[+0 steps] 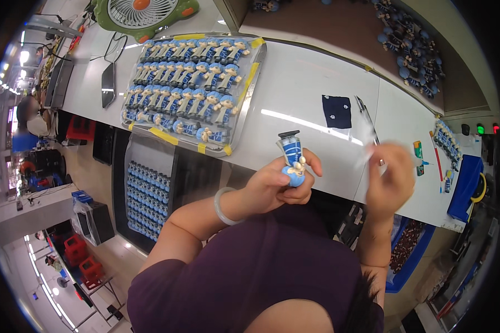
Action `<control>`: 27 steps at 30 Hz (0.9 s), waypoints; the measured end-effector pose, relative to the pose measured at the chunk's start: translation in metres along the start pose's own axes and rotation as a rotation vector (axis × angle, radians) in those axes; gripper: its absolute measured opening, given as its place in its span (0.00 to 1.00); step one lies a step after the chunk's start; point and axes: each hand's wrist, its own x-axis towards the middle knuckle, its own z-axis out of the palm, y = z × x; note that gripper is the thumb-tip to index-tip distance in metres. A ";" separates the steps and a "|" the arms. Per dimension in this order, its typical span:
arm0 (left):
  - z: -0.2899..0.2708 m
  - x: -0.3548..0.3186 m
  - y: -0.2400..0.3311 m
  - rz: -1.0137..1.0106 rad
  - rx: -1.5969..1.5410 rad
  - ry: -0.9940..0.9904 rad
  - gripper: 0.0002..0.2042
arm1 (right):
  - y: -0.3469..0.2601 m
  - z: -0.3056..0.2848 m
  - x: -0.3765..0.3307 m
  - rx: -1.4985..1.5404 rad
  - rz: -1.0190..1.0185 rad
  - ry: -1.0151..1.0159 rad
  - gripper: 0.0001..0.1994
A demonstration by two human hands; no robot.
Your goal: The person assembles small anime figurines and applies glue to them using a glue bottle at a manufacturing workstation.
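My left hand (268, 187) grips a small figurine (292, 151) with light-blue hair and a blue outfit. Its head points down toward me, and its dark base faces away. To the right, my right hand (395, 176) is raised over the table, blurred by motion. Its thumb and forefinger come together in a pinch, with a faint whitish smear at the tips too unclear to name. A slim pen-like metal tool (366, 115) lies just beyond that hand. Beside the tool is a dark navy square sheet (337, 112) with small white marks.
A tray (254, 83) with yellow tape holds rows of similar figurines at the left. Behind it stands a green fan (141, 12). More figurines (416, 64) heap on the brown shelf. A green tube (418, 158), a red stick (439, 162) and a blue bin (465, 188) are at right.
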 end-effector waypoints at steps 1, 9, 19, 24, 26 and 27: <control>0.000 -0.001 0.001 -0.006 0.016 0.002 0.22 | -0.018 0.005 -0.003 0.074 -0.155 -0.097 0.09; -0.014 -0.006 -0.020 0.120 0.339 0.241 0.22 | -0.028 0.030 -0.020 0.121 -0.301 -0.303 0.16; -0.001 -0.059 0.115 0.247 1.491 0.776 0.16 | 0.033 -0.003 0.002 -0.252 0.262 -0.025 0.18; -0.017 -0.078 0.198 0.552 1.360 0.940 0.16 | 0.028 -0.015 -0.048 -0.179 0.206 -0.021 0.19; -0.044 -0.082 0.240 0.627 1.315 0.959 0.15 | 0.024 -0.012 -0.064 -0.223 0.277 -0.001 0.18; -0.051 -0.081 0.267 0.555 1.491 1.013 0.14 | 0.024 -0.020 -0.076 -0.255 0.266 0.063 0.17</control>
